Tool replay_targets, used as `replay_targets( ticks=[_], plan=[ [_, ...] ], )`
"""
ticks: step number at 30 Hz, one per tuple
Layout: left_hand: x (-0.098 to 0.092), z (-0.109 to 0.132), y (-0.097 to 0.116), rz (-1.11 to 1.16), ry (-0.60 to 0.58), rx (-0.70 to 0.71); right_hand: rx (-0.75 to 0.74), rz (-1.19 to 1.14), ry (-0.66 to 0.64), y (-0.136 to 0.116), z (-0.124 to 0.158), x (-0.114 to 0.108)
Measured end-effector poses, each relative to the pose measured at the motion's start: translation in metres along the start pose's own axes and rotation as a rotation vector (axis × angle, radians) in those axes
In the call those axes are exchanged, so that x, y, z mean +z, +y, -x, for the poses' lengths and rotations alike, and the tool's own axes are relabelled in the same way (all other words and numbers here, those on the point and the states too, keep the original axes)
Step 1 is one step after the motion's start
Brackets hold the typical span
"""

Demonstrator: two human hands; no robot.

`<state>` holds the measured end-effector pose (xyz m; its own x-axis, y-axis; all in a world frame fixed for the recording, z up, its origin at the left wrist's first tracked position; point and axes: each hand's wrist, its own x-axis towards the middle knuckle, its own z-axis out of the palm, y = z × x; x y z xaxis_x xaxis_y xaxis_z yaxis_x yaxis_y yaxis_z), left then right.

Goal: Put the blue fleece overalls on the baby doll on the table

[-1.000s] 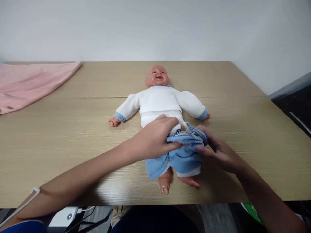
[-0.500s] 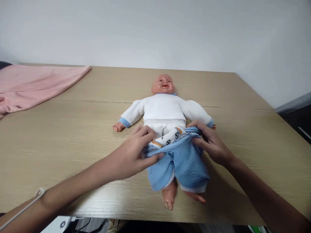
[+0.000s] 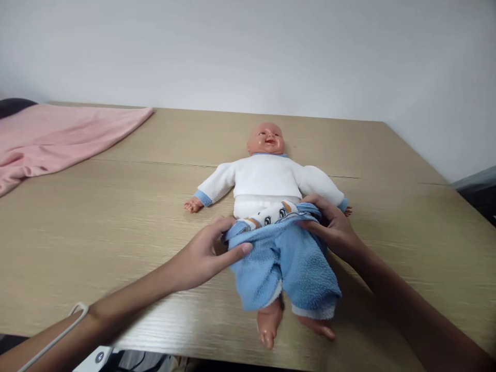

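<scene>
A baby doll (image 3: 267,175) lies on its back in the middle of the table, its head toward the wall and its feet toward me. It wears a white long-sleeved top with blue cuffs and blue fleecy pants (image 3: 279,263). The pants' waist sits low on the hips, and a printed white diaper (image 3: 271,213) shows above it. My left hand (image 3: 219,253) pinches the waistband on the left, thumb in front and fingers behind the edge. On the right side, my right hand (image 3: 333,225) grips the same waistband between thumb and fingers.
A pink cloth (image 3: 70,137) is spread at the table's far left, with a dark object (image 3: 17,107) behind it. The wooden table (image 3: 127,217) reaches back to a pale wall (image 3: 248,57). A white cord (image 3: 58,336) hangs by my left wrist.
My left hand has shifted slightly outward along the waistband to the left. The diaper's upper front is less raised and shows less. The whole view has moved a little.
</scene>
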<state>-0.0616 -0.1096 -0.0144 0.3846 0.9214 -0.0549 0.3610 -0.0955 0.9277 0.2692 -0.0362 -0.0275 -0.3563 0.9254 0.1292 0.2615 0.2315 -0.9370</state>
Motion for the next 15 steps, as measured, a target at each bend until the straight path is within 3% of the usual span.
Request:
replay_targets(
  ticks=[3, 7, 10, 15],
  plan=[
    [-0.002, -0.008, -0.007, -0.121, 0.125, 0.173, 0.009, 0.012, -0.037, 0.0, 0.0, 0.0],
    [0.002, -0.022, -0.016, -0.277, 0.234, 0.353, -0.16, 0.141, 0.013, -0.004, 0.0, 0.004],
    [0.006, -0.035, -0.023, -0.257, 0.257, 0.326, -0.212, 0.172, 0.079, -0.007, 0.0, 0.01],
    [0.003, -0.07, -0.024, 0.034, 0.279, 0.162, -0.006, 0.053, 0.141, -0.005, -0.011, 0.017]
  ],
)
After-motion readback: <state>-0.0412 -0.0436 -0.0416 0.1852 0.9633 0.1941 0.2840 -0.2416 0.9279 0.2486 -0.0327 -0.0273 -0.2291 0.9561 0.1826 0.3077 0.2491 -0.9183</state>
